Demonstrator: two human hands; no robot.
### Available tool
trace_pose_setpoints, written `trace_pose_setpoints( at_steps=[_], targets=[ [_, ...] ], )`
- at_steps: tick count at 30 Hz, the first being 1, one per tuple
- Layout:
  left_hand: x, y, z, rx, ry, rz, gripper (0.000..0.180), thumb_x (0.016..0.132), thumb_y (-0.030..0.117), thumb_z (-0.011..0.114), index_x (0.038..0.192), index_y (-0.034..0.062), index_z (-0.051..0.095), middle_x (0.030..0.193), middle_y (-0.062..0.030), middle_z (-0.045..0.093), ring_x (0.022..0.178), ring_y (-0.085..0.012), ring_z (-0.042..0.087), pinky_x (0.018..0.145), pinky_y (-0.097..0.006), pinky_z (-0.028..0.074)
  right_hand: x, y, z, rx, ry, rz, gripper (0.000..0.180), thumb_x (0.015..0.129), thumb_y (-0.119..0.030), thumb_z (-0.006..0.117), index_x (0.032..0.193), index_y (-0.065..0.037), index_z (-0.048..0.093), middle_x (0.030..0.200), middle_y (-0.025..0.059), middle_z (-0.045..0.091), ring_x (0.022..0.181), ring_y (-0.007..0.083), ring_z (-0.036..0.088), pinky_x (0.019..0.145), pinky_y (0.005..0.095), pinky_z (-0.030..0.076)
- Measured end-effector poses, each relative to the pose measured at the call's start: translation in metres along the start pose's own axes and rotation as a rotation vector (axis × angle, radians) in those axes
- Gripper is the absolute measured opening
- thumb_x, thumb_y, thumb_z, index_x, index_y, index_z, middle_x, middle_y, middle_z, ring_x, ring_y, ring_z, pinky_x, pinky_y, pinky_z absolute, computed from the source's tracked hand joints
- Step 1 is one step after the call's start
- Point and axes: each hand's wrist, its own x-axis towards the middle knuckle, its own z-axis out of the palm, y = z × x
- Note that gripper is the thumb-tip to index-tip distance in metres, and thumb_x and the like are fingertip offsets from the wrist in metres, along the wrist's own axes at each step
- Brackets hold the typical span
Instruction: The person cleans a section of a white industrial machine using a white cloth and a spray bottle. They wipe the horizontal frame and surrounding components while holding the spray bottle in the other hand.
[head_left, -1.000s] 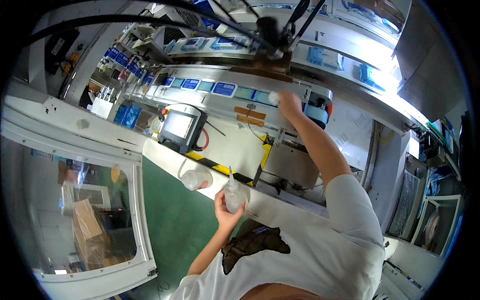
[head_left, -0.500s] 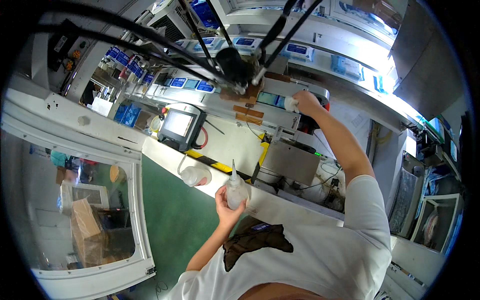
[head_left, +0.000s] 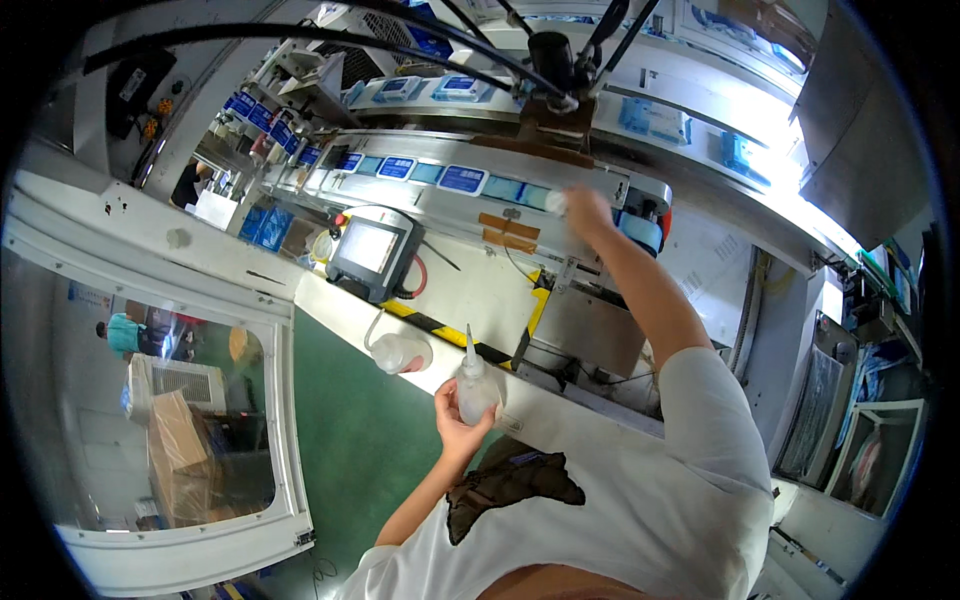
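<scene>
My left hand [head_left: 462, 428] is wrapped round a translucent squeeze bottle [head_left: 478, 400] with a long pointed nozzle, upright at the machine's near edge. My right hand [head_left: 590, 212], smeared by motion, reaches far forward over the narrow conveyor belt [head_left: 517, 190]. It grips a small white wad [head_left: 556, 203], perhaps cloth or tissue, against the belt's bluish surface. Beside the wad lies a blue-and-white label lid [head_left: 463, 180], with more of them in a row to the left. A second squeeze bottle [head_left: 398, 353], with a bent spout, stands left of my left hand.
A black-armed delta picker [head_left: 555, 75] hangs just beyond the belt, close to my right hand. A touchscreen panel [head_left: 366, 248] stands on the left, behind black-and-yellow edging [head_left: 430, 325]. Packs of wipes [head_left: 655, 120] sit on a farther conveyor. A white-framed window door [head_left: 285, 400] is at left.
My right hand has moved left along the belt with the white wad. The picker has swung away to the far right, uncovering a label lid. My left hand still holds the bottle.
</scene>
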Motion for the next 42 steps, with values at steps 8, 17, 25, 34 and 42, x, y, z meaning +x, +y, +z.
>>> trace_pose_setpoints(
  at_steps=[8,17,25,34,42],
  targets=[
    [0.012,0.024,0.019,0.006,-0.097,0.051,0.069,0.066,-0.001,0.074,0.121,0.0013,0.033,0.109,-0.0136,0.053,0.103,-0.0209,0.055,0.089,-0.033,0.044,0.012,0.015,0.004,-0.007,0.239,0.023,0.019,0.074,-0.006,0.059,0.092,-0.011,0.066,0.096,0.0150,0.061,0.090,0.0339,0.061,0.075,0.0424,0.050],
    [0.045,0.038,0.057,0.213,-0.205,0.214,0.056,0.069,0.007,0.076,0.116,-0.0001,0.047,0.107,-0.0128,0.060,0.099,-0.0214,0.059,0.086,-0.032,0.046,-0.032,0.060,-0.009,0.000,0.132,-0.073,0.015,0.073,-0.010,0.058,0.086,-0.009,0.065,0.093,0.0173,0.062,0.089,0.0358,0.060,0.076,0.0429,0.050],
    [0.141,0.078,0.113,0.600,-0.185,0.300,0.052,0.068,0.021,0.074,0.112,0.0021,0.053,0.106,-0.0188,0.059,0.095,-0.0319,0.060,0.082,-0.039,0.049,-0.038,0.088,-0.022,0.395,0.427,0.174,0.021,0.074,-0.016,0.057,0.091,-0.006,0.066,0.091,0.0211,0.064,0.089,0.0395,0.060,0.077,0.0435,0.047],
    [0.199,0.106,0.157,1.119,-0.333,0.412,0.051,0.067,0.024,0.072,0.111,0.0073,0.054,0.108,-0.0148,0.059,0.098,-0.0338,0.058,0.082,-0.043,0.048,-0.061,0.114,-0.023,0.278,0.428,0.161,0.019,0.077,-0.013,0.056,0.092,-0.004,0.061,0.097,0.0203,0.061,0.093,0.0394,0.058,0.078,0.0461,0.047],
    [0.202,0.099,0.160,1.083,-0.327,0.467,0.050,0.066,0.022,0.071,0.111,0.0068,0.055,0.106,-0.0142,0.060,0.096,-0.0333,0.059,0.080,-0.044,0.048,-0.074,0.105,-0.024,-0.013,0.330,0.016,0.020,0.074,-0.011,0.060,0.094,-0.007,0.061,0.096,0.0118,0.058,0.089,0.0326,0.060,0.075,0.0421,0.050]
  ],
)
